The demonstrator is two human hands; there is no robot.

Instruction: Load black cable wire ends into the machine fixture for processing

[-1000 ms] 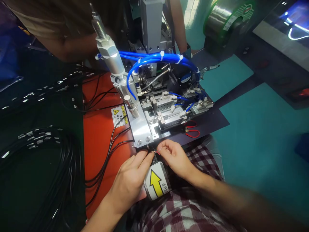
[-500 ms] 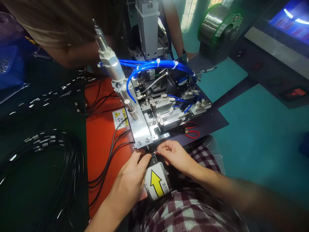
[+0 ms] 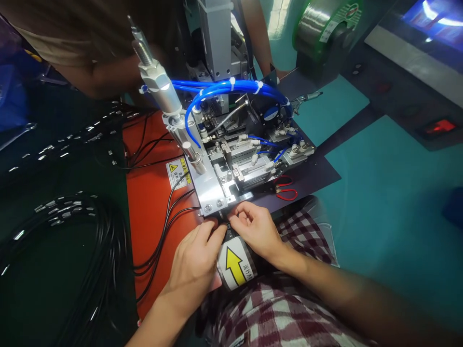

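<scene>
My left hand (image 3: 197, 253) is closed in a pinch at the front edge of a metal machine (image 3: 213, 195), its fingertips over a small black track (image 3: 229, 232). Facing it, my right hand (image 3: 258, 231) pinches with thumb and forefinger just under the metal plate. The fingertips of both hands almost meet, and they hide what lies between them. Below the track is a white label with a yellow arrow (image 3: 234, 265). Several black cables (image 3: 168, 221) run over the red mat (image 3: 152, 202) to the left side of the machine.
Red-handled cutters (image 3: 287, 193) lie right of the machine. Blue air tubes (image 3: 242, 86) arch above it. A coil of black cables (image 3: 97, 231) is at left. A solder wire spool (image 3: 318, 29) stands at the back right. Another person's arm (image 3: 258, 38) reaches in behind the machine.
My right hand has moved slightly left and up, closer to my left hand. A small red wire end seen at its fingertips before is now hidden. The view has shifted a little.
</scene>
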